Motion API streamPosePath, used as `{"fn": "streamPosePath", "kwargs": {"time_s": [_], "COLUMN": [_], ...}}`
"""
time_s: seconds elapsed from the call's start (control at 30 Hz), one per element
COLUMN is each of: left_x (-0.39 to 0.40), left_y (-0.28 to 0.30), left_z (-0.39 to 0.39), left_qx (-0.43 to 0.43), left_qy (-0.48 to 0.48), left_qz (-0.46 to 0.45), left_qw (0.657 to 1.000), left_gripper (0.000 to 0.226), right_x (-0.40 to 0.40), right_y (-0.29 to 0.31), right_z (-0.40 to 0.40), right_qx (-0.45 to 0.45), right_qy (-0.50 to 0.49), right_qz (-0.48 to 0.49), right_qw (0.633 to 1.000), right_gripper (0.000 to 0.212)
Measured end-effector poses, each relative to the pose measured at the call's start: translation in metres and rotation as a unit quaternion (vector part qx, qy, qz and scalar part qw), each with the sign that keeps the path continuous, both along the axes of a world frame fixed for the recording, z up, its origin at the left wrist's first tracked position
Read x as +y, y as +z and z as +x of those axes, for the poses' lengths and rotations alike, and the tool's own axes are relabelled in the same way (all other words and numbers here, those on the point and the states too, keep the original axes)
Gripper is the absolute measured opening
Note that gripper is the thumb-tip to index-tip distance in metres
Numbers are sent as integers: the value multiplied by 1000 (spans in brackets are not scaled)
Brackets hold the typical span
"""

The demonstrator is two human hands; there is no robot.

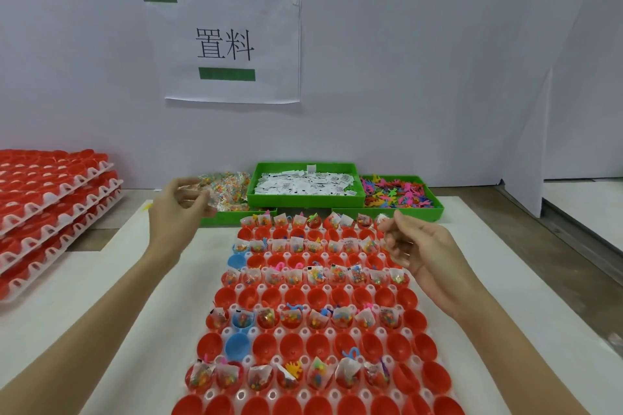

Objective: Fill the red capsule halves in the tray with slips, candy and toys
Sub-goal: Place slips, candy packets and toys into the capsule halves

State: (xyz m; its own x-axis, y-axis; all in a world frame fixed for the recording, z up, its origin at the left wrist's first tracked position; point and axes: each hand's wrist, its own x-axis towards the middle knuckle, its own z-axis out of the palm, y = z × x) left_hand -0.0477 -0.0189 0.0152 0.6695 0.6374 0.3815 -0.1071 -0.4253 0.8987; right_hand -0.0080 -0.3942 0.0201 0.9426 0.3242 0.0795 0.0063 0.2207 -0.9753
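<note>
Head view shows one tray (pixel 305 332) of red capsule halves (pixel 317 300) on the tabletop (pixel 101 307), three green bins (pixel 305 200) behind, three blue halves (pixel 237 344). Left hand (pixel 178 204) pinches a blurred candy packet (pixel 205 194); right hand (pixel 416 254) has curled fingers, grasp unclear. Tray's near edge is cut off.

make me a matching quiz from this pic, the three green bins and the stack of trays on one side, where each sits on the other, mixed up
Things:
1. candy bin
2. slip bin
3. toy bin
4. stack of trays

Places:
A. middle of the bin row, raised above its neighbours
B. far left edge of the table
C. right end of the bin row
D. left end of the bin row, just behind the left hand

Pairs: 1-D, 2-A, 3-C, 4-B
</note>
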Motion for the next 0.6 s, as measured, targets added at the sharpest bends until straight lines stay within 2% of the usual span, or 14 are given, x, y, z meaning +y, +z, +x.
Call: {"fn": "streamPosePath", "kwargs": {"time_s": [0.07,0.13,0.27,0.43,0.6], "left_x": [-15,-25,-41,-57,-53], "left_y": [-6,-9,-4,-10,-16], "left_z": [-19,-39,-60,-62,-62], "left_qx": [-9,-23,-56,-55,-59], "left_qy": [-28,-58,-91,-158,-190], "left_qz": [10,8,-2,5,-8], "left_qw": [1000,998,994,986,980], "left_gripper": [19,17,10,12,8], "right_x": [4,12,34,63,83], "right_y": [-2,-3,4,19,23], "right_z": [0,0,22,89,144], "right_qx": [-45,-129,-282,-344,-325], "right_qy": [-21,-52,-101,-99,-42], "right_qz": [-38,-109,-288,-467,-611], "right_qw": [998,984,909,809,721], "right_gripper": [31,25,19,26,24]}}
